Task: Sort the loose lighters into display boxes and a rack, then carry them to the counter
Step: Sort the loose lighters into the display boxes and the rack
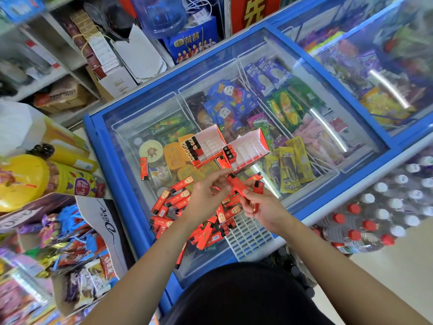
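A heap of loose red lighters (171,202) lies on the freezer's glass lid (131,127). Two red display boxes stand behind it: the left box (206,148) holds several lighters at its left end, the right box (248,150) holds a few. A white and blue rack (248,235) lies at the lid's near edge. My left hand (206,195) and my right hand (264,207) meet above the heap, both gripping red lighters (237,186). One lighter (143,168) lies apart to the left.
Ice cream packets fill the freezer under the glass. Sweets and a Dove box (103,221) crowd the left side. Bottled water packs (375,214) stand on the right. Shelves and a blue water jug (161,15) are behind.
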Available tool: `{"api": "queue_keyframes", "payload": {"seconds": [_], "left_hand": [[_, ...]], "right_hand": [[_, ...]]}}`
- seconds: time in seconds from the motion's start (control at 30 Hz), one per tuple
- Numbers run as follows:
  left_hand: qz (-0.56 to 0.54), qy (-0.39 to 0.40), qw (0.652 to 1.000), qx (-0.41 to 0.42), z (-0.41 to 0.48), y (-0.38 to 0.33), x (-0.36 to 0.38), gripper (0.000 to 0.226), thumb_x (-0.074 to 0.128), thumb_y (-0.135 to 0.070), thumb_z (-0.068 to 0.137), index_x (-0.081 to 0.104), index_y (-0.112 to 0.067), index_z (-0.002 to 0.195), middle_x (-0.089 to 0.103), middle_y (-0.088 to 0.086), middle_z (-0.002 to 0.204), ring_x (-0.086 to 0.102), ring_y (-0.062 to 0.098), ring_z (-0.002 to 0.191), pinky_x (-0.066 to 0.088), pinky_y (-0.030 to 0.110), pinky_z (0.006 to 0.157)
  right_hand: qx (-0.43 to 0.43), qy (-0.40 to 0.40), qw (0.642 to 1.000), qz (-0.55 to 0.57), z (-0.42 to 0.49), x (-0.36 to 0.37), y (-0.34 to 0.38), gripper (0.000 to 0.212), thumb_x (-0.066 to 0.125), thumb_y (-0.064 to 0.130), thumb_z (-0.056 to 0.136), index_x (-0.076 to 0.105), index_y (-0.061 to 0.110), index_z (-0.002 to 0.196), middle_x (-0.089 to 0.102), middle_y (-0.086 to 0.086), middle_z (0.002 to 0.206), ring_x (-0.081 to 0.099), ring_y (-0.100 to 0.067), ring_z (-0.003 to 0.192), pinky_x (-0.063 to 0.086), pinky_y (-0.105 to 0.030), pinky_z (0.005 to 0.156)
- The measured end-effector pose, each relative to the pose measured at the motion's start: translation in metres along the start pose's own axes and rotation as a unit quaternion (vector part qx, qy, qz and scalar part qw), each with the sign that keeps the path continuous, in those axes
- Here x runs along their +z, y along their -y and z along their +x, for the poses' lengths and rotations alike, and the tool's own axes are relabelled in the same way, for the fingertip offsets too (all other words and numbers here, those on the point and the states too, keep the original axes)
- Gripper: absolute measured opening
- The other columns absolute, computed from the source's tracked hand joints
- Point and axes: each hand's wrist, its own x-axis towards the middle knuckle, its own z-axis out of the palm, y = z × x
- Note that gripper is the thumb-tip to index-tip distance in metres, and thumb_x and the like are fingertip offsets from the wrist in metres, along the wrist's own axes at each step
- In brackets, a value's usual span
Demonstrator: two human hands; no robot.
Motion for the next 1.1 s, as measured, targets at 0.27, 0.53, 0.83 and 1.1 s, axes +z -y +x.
{"api": "queue_keyframes", "payload": {"seconds": [0.27,0.53,0.83,1.1], "left_hand": [[0.018,0.045,0.998,0.034,0.016,0.005,-0.011,0.029,0.076,-0.013,0.089,0.073,-0.016,0.118,0.072,-0.007,0.110,0.070,0.012,0.095,0.058,0.028,0.082],[0.089,-0.102,0.990,0.030,0.051,0.006,-0.003,0.016,0.080,-0.018,0.085,0.075,-0.014,0.100,0.069,-0.009,0.083,0.063,0.000,0.076,0.053,0.016,0.073],[0.283,-0.101,0.947,0.113,0.086,0.025,0.017,0.014,0.081,-0.021,0.084,0.076,-0.015,0.095,0.076,-0.001,0.087,0.070,0.019,0.080,0.058,0.033,0.067],[0.368,-0.096,0.907,0.182,0.093,0.045,0.024,0.010,0.084,-0.017,0.080,0.077,-0.012,0.084,0.068,0.002,0.076,0.062,0.025,0.072,0.053,0.035,0.049]], "right_hand": [[0.042,0.029,0.999,0.018,-0.002,-0.011,0.006,0.011,0.051,0.021,0.104,0.055,0.012,0.106,0.040,-0.002,0.066,0.032,-0.013,0.054,0.026,-0.026,0.052],[-0.027,-0.111,0.981,-0.155,-0.001,-0.023,0.007,0.018,0.057,0.016,0.100,0.057,0.011,0.118,0.049,-0.007,0.080,0.047,-0.017,0.066,0.043,-0.031,0.061],[-0.008,-0.121,0.983,-0.135,-0.006,-0.027,0.009,0.022,0.055,0.005,0.099,0.057,0.006,0.122,0.060,-0.012,0.102,0.063,-0.026,0.091,0.052,-0.034,0.078],[-0.037,-0.134,0.970,-0.198,-0.007,-0.028,0.014,0.008,0.057,0.012,0.100,0.064,0.016,0.103,0.072,-0.006,0.101,0.071,-0.022,0.100,0.053,-0.029,0.082]]}}
